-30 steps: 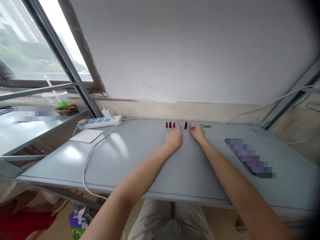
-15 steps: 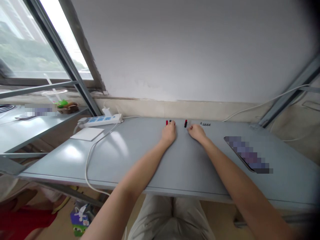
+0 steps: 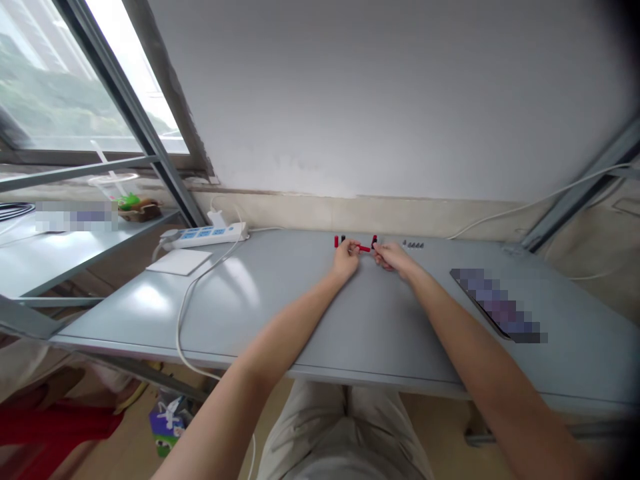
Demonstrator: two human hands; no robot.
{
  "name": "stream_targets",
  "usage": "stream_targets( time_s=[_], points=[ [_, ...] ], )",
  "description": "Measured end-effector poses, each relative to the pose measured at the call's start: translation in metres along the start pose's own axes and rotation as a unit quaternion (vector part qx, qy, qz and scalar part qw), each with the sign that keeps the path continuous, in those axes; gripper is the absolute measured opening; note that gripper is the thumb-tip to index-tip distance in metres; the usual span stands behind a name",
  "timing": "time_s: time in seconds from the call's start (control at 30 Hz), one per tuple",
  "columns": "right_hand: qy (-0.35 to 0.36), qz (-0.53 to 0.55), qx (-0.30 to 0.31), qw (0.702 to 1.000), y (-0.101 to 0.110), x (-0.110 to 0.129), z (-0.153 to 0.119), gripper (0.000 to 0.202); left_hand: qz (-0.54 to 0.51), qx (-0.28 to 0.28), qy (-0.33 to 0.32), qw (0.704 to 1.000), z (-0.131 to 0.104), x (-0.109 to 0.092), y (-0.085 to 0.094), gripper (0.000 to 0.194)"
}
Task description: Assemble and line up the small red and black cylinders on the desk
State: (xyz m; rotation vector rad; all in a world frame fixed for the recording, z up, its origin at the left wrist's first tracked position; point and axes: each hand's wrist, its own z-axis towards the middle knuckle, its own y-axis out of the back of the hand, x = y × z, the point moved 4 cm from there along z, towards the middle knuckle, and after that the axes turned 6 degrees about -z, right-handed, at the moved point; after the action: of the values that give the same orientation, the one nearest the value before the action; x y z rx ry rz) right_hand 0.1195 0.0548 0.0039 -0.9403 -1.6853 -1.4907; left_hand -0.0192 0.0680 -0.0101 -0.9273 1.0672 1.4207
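My left hand pinches a small red cylinder that points sideways toward my right hand. My right hand has its fingers closed beside that cylinder's free end; whatever they grip is too small to make out. Just behind the right fingertips stands a red-topped black cylinder, partly covered by them. Behind my left hand, a red cylinder and a black one stand upright. Several small grey pieces, perhaps screws, lie in a row right of my right hand.
The grey desk runs along a wall. On its left are a power strip, a white flat square and a white cable crossing the front edge. A phone-like slab, blurred out, lies to the right.
My left hand has shifted slightly right, and the red cylinder in it now shows. The right hand has turned and closed in toward it. The view has shifted a little.
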Motion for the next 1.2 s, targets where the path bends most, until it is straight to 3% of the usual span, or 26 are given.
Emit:
stream_targets(
  time_s=[0.2, 0.43, 0.57, 0.7, 0.8, 0.93, 1.2],
  points=[
    [0.0, 0.043, 0.06, 0.997, -0.001, -0.006, 0.006, 0.03, -0.006, -0.006, 0.021, 1.0, 0.0, 0.004, -0.001, 0.014],
    [0.027, 0.038, 0.025, 0.999, 0.005, -0.002, 0.002, 0.009, -0.021, -0.022, 0.052, 0.998, 0.0, 0.004, 0.001, 0.015],
    [0.083, -0.048, 0.023, 0.995, 0.005, -0.001, 0.003, 0.011, -0.026, -0.024, 0.035, 0.999, -0.001, 0.003, 0.001, 0.013],
    [0.134, -0.225, -0.03, 0.965, 0.013, -0.005, 0.007, 0.004, 0.005, -0.024, 0.016, 1.0, -0.001, 0.001, 0.002, 0.014],
    [0.095, -0.332, -0.084, 0.935, 0.023, -0.011, 0.008, 0.004, 0.059, -0.02, -0.01, 0.998, -0.001, -0.004, 0.003, 0.013],
    [0.042, -0.325, -0.123, 0.937, 0.03, -0.017, 0.007, 0.005, 0.163, 0.012, -0.047, 0.985, -0.001, -0.013, -0.002, 0.009],
    [0.051, -0.288, -0.197, 0.936, 0.025, -0.03, 0.011, 0.014, 0.328, 0.068, -0.058, 0.941, 0.005, -0.025, -0.027, 0.017]
  ],
)
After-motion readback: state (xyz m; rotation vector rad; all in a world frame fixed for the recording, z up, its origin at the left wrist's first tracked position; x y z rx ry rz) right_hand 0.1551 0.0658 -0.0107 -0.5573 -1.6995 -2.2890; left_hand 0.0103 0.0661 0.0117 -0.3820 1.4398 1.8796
